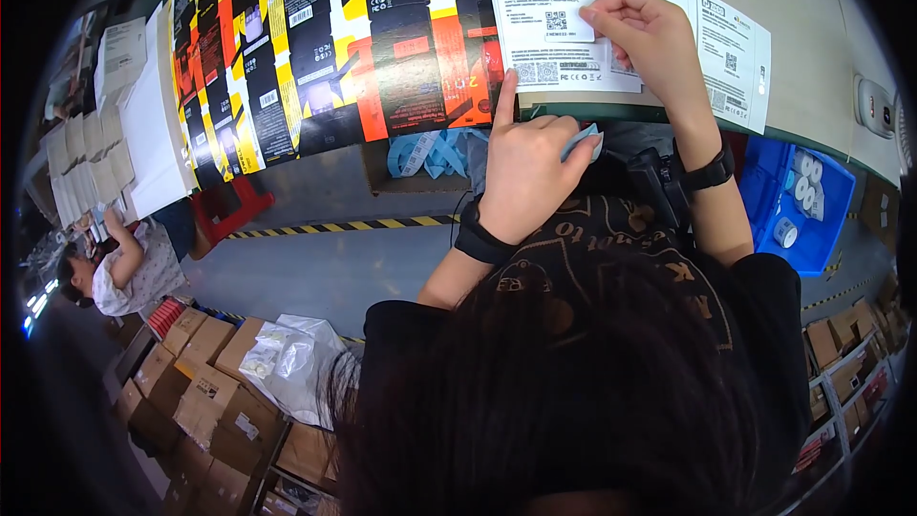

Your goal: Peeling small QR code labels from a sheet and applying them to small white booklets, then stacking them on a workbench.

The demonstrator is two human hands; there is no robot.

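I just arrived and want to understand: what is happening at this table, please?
The person's right hand pinches a small white label over a printed white sheet. The left hand has its index finger at that sheet's lower left corner and holds a pale blue piece. Black, yellow and red printed packaging lies to the left.
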